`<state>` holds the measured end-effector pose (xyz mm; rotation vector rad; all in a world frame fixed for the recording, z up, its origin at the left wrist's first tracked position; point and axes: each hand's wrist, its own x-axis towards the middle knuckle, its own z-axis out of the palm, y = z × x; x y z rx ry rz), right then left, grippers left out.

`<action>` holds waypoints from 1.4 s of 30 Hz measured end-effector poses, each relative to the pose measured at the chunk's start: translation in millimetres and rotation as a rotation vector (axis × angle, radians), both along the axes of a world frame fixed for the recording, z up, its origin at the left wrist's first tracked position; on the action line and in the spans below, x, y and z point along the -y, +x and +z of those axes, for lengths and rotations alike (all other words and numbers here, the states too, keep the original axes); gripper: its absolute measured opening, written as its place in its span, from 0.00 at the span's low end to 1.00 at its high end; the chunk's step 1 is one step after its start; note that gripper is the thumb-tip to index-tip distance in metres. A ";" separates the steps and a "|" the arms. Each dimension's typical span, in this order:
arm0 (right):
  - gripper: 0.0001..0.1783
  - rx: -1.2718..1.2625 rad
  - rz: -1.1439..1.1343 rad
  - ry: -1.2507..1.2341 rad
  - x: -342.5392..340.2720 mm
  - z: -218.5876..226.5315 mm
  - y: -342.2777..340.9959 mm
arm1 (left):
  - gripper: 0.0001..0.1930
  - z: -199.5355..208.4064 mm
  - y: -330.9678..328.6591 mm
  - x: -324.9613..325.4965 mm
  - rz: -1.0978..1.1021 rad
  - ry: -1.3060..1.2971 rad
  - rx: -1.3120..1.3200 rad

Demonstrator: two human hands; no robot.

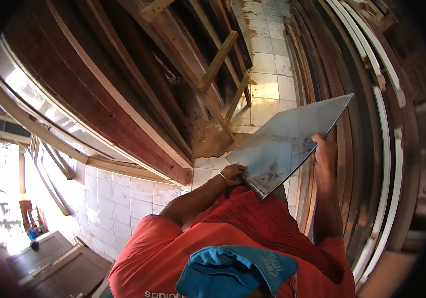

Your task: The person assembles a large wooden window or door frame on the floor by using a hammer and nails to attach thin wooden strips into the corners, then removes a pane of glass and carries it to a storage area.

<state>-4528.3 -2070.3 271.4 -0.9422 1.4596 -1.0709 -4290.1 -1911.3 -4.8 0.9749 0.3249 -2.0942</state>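
Observation:
A flat, see-through glass pane (292,129) with a dark edge is held tilted in front of my body. My left hand (232,175), with a pale band at the wrist, grips its near left corner. On the pane's right edge, my right hand (325,151) is closed, its thumb over the top face. Tiles and a faint reflection show through or on the glass. The fingers under the pane are hidden.
Reddish-brown wooden boards (88,94) lean on the left, beside a wooden frame (218,59). Long timber strips (339,129) and white strips (382,134) stand along the right. White floor tiles (265,64) run between them. Panelled pieces (61,268) lie at lower left.

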 end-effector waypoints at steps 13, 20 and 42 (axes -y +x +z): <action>0.05 -0.032 0.199 0.042 308.9 -25.6 -21.1 | 0.05 29.2 -76.7 245.2 0.518 0.097 0.003; 0.05 0.027 0.266 -0.005 447.2 -14.2 0.9 | 0.03 69.0 -80.7 355.7 0.391 -0.036 -0.051; 0.10 -0.235 0.341 -0.001 876.4 -78.5 189.7 | 0.21 7.2 50.3 471.8 0.679 0.283 1.011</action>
